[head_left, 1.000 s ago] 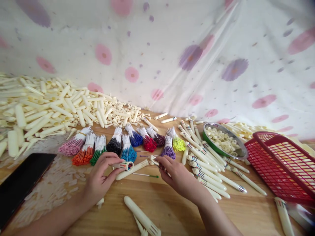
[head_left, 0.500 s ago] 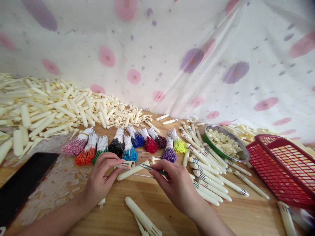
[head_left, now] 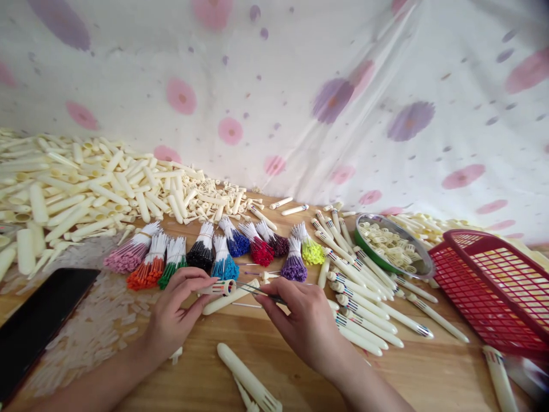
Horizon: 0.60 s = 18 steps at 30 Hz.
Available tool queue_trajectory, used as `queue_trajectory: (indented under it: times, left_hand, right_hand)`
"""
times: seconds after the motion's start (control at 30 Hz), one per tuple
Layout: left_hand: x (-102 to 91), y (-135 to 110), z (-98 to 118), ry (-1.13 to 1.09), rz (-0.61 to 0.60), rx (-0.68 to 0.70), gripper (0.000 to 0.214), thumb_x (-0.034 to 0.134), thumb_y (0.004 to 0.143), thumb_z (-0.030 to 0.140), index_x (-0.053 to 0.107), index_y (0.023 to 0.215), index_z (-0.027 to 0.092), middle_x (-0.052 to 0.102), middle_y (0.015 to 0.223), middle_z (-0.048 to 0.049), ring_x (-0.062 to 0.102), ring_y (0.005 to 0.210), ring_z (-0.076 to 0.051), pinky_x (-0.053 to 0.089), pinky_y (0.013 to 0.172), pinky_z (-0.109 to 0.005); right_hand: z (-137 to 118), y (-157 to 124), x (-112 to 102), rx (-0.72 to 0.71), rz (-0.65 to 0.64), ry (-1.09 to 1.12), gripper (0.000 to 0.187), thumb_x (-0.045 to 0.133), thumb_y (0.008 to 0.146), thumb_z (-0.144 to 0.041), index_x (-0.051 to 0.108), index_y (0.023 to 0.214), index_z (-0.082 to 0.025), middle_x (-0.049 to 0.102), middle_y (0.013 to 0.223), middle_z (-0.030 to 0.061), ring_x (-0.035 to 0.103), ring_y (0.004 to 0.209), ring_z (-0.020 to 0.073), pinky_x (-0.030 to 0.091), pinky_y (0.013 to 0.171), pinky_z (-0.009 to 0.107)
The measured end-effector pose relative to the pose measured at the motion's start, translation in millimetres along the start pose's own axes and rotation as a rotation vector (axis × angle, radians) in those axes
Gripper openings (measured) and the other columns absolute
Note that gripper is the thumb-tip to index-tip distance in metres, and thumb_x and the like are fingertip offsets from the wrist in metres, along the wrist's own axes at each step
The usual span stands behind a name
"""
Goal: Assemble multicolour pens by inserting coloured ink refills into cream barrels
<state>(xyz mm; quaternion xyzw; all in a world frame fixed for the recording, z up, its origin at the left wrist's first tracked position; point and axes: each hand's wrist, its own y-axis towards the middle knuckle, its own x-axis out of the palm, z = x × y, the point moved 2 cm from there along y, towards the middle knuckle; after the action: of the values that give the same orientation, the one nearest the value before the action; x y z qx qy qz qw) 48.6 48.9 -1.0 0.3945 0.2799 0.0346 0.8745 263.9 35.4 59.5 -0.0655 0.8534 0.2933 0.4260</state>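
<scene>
Between the thumb and fingers of my left hand (head_left: pixel 182 309) is a cream pen barrel part (head_left: pixel 219 288) with coloured slots, its open end facing right. My right hand (head_left: pixel 302 320) pinches a pair of dark tweezers (head_left: pixel 257 290), whose tips are at the barrel part's open end; whether they grip anything is too small to tell. Behind the hands stand bundles of white-stemmed refills with coloured ends, among them an orange bundle (head_left: pixel 146 269), a light blue bundle (head_left: pixel 225 263) and a purple bundle (head_left: pixel 294 264). A cream pen tube (head_left: pixel 229 300) lies just beneath the held part.
Cream tubes (head_left: pixel 86 183) are heaped at the left, above a black phone (head_left: pixel 43 326). Several multicolour pens (head_left: pixel 364 303) lie to the right. Farther right are a green-sided bowl (head_left: pixel 377 256) of small cream parts and a red basket (head_left: pixel 489 292). In front lies another pen tube (head_left: pixel 246 375).
The tweezers and my right hand have moved slightly left, bringing the tips up to the barrel part's opening. My left hand holds its place with the part.
</scene>
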Motion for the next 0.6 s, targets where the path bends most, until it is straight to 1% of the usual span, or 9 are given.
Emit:
queue_trajectory:
  times: [0.07, 0.13, 0.23, 0.3, 0.37, 0.43, 0.5, 0.6]
  left_hand:
    - [-1.1, 0, 0, -0.031, -0.030, -0.027, 0.022, 0.058, 0.082, 0.011, 0.066, 0.100, 0.021, 0.065, 0.093, -0.0037, 0.064, 0.086, -0.015, 0.054, 0.076, -0.022]
    - [-1.7, -1, -1, -0.091, -0.092, -0.070, 0.026, 0.058, 0.083, 0.014, 0.067, 0.105, 0.023, 0.069, 0.096, -0.0039, 0.066, 0.089, -0.016, 0.054, 0.077, -0.021]
    - [-1.2, -3, -3, -0.228, -0.195, -0.201, 0.031, 0.057, 0.083, 0.017, 0.067, 0.110, 0.027, 0.074, 0.100, -0.0029, 0.069, 0.090, -0.017, 0.054, 0.078, -0.021]
    - [0.0, -4, -4, -0.315, -0.237, -0.317, 0.029, 0.059, 0.081, 0.019, 0.070, 0.106, 0.027, 0.076, 0.098, -0.0027, 0.071, 0.085, -0.018, 0.055, 0.074, -0.021]
    - [1.7, -3, -4, -0.421, -0.270, -0.431, 0.023, 0.060, 0.080, 0.022, 0.073, 0.099, 0.025, 0.077, 0.091, -0.0035, 0.072, 0.070, -0.017, 0.057, 0.062, -0.020]
    - [3.7, -1, -2, -0.534, -0.311, -0.533, 0.021, 0.060, 0.079, 0.026, 0.075, 0.094, 0.023, 0.078, 0.079, -0.0040, 0.068, 0.055, -0.015, 0.055, 0.050, -0.020]
    - [5.1, 0, -1, -0.613, -0.339, -0.599, 0.021, 0.061, 0.078, 0.028, 0.075, 0.093, 0.021, 0.076, 0.068, -0.0034, 0.065, 0.049, -0.014, 0.052, 0.046, -0.019]
    - [6.1, -2, -3, -0.648, -0.371, -0.634, 0.022, 0.062, 0.078, 0.030, 0.076, 0.092, 0.020, 0.074, 0.060, -0.0029, 0.062, 0.048, -0.014, 0.051, 0.045, -0.019]
  right_hand:
    - [1, 1, -6, 0.000, 0.011, 0.025, 0.013, 0.054, 0.088, -0.024, 0.061, 0.080, -0.018, 0.066, 0.063, 0.0000, 0.059, 0.051, 0.0104, 0.039, 0.049, 0.020]
    - [4, 4, -14, -0.003, -0.002, 0.043, 0.011, 0.054, 0.088, -0.025, 0.060, 0.082, -0.018, 0.066, 0.065, 0.0000, 0.059, 0.052, 0.0103, 0.040, 0.050, 0.021]
    - [10, 8, -27, -0.063, -0.061, 0.095, 0.008, 0.054, 0.089, -0.023, 0.060, 0.087, -0.018, 0.066, 0.077, 0.0030, 0.061, 0.066, 0.0118, 0.045, 0.059, 0.022]
    - [14, 10, -33, -0.120, -0.089, 0.145, 0.007, 0.053, 0.089, -0.020, 0.060, 0.089, -0.018, 0.066, 0.085, 0.0050, 0.061, 0.076, 0.0132, 0.047, 0.067, 0.024]
    - [17, 10, -36, -0.150, -0.097, 0.175, 0.006, 0.054, 0.089, -0.018, 0.059, 0.087, -0.018, 0.065, 0.083, 0.0048, 0.060, 0.077, 0.0135, 0.046, 0.069, 0.025]
    - [18, 9, -37, -0.158, -0.114, 0.190, 0.005, 0.055, 0.088, -0.019, 0.059, 0.085, -0.018, 0.064, 0.077, 0.0036, 0.059, 0.072, 0.0131, 0.045, 0.064, 0.024]
    - [16, 8, -35, -0.150, -0.140, 0.193, 0.007, 0.056, 0.088, -0.020, 0.059, 0.083, -0.017, 0.062, 0.073, 0.0030, 0.057, 0.068, 0.0126, 0.042, 0.060, 0.024]
    - [11, 6, -32, -0.109, -0.171, 0.176, 0.010, 0.055, 0.088, -0.021, 0.060, 0.081, -0.016, 0.060, 0.070, 0.0020, 0.055, 0.064, 0.0114, 0.039, 0.057, 0.022]
